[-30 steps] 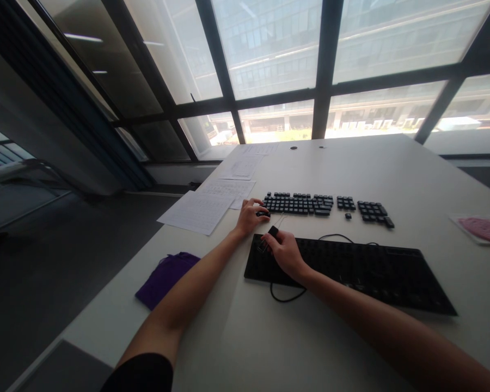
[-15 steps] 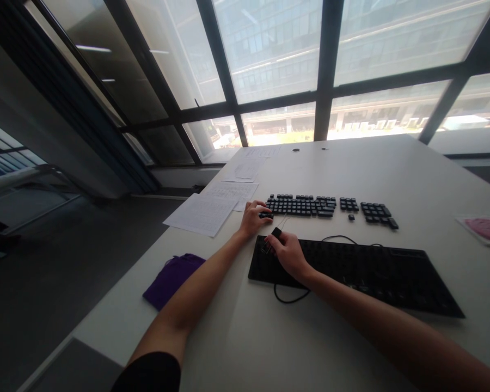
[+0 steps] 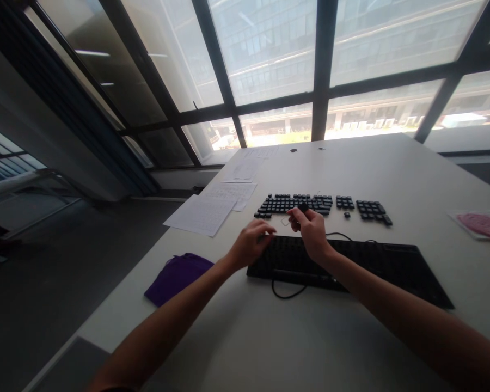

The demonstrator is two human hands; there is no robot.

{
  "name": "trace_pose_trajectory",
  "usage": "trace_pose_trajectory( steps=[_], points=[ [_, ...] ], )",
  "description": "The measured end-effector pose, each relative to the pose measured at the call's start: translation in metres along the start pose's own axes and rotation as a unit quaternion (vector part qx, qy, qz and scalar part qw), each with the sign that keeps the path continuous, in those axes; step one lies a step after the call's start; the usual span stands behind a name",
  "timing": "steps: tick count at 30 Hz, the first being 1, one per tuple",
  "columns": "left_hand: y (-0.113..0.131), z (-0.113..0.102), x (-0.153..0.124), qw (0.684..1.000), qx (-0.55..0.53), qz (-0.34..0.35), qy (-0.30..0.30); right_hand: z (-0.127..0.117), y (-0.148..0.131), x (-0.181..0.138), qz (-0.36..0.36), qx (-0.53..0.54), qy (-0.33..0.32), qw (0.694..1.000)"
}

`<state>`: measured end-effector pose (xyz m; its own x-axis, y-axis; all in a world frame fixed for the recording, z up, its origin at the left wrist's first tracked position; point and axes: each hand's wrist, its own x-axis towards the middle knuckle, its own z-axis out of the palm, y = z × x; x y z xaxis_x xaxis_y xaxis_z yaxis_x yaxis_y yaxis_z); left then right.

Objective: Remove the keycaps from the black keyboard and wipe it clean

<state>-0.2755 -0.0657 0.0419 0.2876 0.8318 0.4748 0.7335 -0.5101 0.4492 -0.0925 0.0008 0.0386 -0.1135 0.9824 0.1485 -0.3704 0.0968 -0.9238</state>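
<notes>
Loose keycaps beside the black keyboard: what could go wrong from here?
The right hand, gripping a wire tool, appears close to the loose keycaps, so a brush might scatter their rows. The lone keycap could be mislaid. The cable looping out in front of the keyboard might catch a wrist.

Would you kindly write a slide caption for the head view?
Right hand holding a wire tool, left hand near a black keyboard, loose keycaps lying beyond on a white table.
</notes>
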Motion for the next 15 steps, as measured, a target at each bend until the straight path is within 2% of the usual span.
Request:
trace_pose_trajectory(
  steps=[3,5,9,15],
  points=[
    [0.032,0.02,-0.024,0.993,-0.007,0.053,-0.106,-0.02,0.004,0.002,0.009,-0.04,0.005,0.999],
    [0.04,0.034,-0.033,0.988,0.005,0.076,-0.132,-0.031,0.011,0.001,0.02,-0.062,0.006,0.998],
    [0.038,0.053,-0.036,0.987,0.012,0.093,-0.128,-0.046,0.026,-0.006,0.027,-0.102,-0.008,0.994],
    [0.031,0.065,-0.04,0.992,-0.037,0.101,-0.065,-0.047,0.031,-0.014,-0.013,-0.178,-0.05,0.983]
  ],
)
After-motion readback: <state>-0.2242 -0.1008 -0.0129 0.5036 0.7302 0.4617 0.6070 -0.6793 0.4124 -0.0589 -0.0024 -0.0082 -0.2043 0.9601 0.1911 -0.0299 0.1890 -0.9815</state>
